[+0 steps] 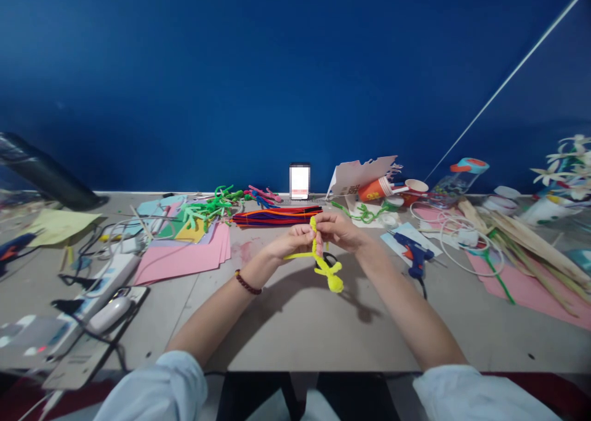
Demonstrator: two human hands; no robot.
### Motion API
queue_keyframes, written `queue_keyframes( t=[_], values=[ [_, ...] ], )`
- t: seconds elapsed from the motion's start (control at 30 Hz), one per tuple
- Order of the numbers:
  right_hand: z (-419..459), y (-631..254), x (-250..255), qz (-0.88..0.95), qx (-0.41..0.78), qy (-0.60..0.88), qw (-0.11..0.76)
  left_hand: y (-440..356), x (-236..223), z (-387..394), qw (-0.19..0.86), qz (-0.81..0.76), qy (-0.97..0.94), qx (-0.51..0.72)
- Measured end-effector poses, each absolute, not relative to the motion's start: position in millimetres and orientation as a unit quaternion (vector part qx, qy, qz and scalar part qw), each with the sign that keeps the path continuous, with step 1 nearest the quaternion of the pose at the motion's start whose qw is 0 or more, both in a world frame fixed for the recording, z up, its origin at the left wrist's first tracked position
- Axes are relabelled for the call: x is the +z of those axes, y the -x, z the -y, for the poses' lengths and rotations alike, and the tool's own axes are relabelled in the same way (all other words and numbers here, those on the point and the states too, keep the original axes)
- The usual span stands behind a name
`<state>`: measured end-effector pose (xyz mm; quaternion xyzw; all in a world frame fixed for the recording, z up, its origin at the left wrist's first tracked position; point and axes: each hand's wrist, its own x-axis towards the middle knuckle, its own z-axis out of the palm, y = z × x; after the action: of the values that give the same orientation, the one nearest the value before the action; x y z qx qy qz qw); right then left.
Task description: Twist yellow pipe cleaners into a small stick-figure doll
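Note:
A yellow pipe cleaner figure (335,282) hangs between my hands above the middle of the table, its round end pointing down toward me. My left hand (297,241) pinches the twisted upper part from the left. From the right, my right hand (339,231) has its fingers closed on the same yellow strand near its top end. One loose yellow length sticks out leftward under my left hand. Behind the figure a dark ring-shaped item (327,259) lies partly hidden. Just beyond my hands is a bundle of red, orange and purple pipe cleaners (277,216).
Pink paper sheets (180,261) and green pipe cleaners (207,208) lie at left, near a power strip (104,292). To the right are a blue glue gun (415,252), orange paper cups (375,189) and looped white cable (443,236). A lit phone (300,182) leans against the blue wall.

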<state>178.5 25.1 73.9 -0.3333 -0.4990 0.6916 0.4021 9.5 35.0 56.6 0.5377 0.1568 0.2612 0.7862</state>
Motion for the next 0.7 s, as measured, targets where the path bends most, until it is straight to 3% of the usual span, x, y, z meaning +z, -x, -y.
queue_keyframes(
  t=[0.13,0.37,0.7],
  values=[
    [-29,-179,72,0.496,0.674,0.35,0.421,-10,60,-36,0.708,-0.237,-0.58,0.326],
    [-35,-173,65,0.53,0.517,0.428,0.518,-4,72,-32,0.321,-0.388,-0.745,0.437],
    [-29,-158,66,0.506,0.496,0.443,0.55,-6,64,-31,0.208,-0.404,-0.779,0.432]
  ],
)
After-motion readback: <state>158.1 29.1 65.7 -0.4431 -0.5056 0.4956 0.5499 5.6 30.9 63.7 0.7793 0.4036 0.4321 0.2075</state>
